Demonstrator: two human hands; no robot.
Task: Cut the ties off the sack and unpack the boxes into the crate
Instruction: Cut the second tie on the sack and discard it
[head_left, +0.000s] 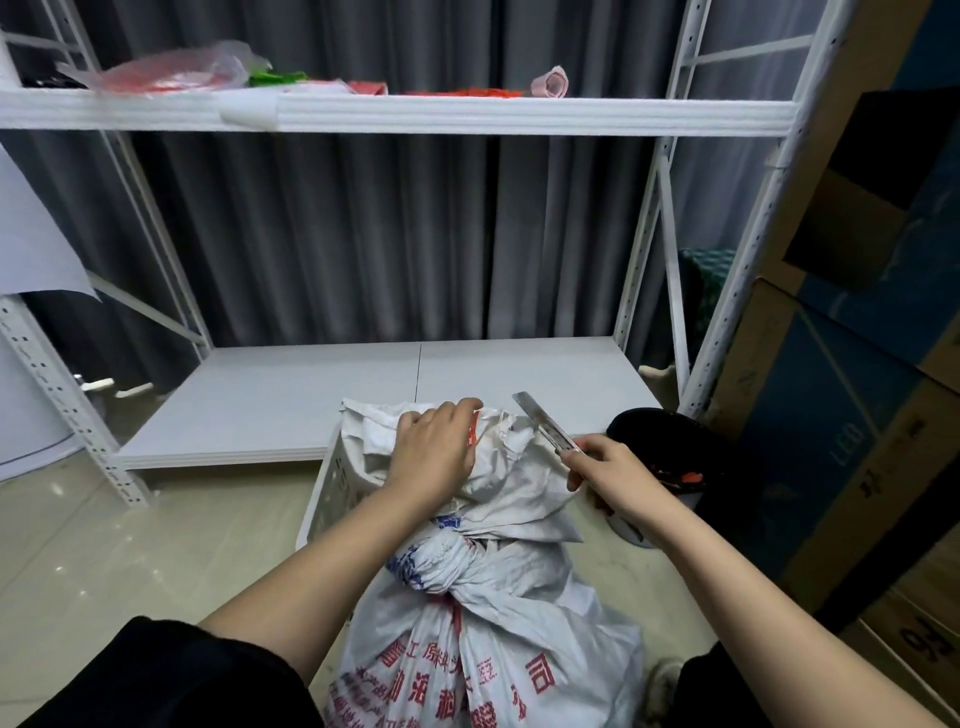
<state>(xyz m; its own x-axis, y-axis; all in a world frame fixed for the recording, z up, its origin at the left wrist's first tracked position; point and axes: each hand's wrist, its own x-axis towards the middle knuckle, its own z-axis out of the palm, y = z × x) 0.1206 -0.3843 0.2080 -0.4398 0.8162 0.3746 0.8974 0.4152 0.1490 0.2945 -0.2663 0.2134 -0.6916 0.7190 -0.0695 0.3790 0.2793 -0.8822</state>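
Note:
A white woven sack (483, 639) with red and blue print lies on the floor in front of me, its neck bunched tight at a knot (441, 566). The loose top of the sack drapes over a white slotted crate (327, 499). My left hand (434, 452) presses down on that loose top, gripping the fabric. My right hand (605, 465) holds a utility knife (543, 423), its blade extended and pointing up and away, just right of the sack's top. No boxes show; the sack hides its contents.
A white metal shelving rack (400, 117) stands ahead, its low board (311, 400) just past the crate. A black bin (670, 452) with red scraps sits to the right. Stacked cardboard boxes (852, 415) line the right side. Glossy tiled floor (104, 545) spreads to the left.

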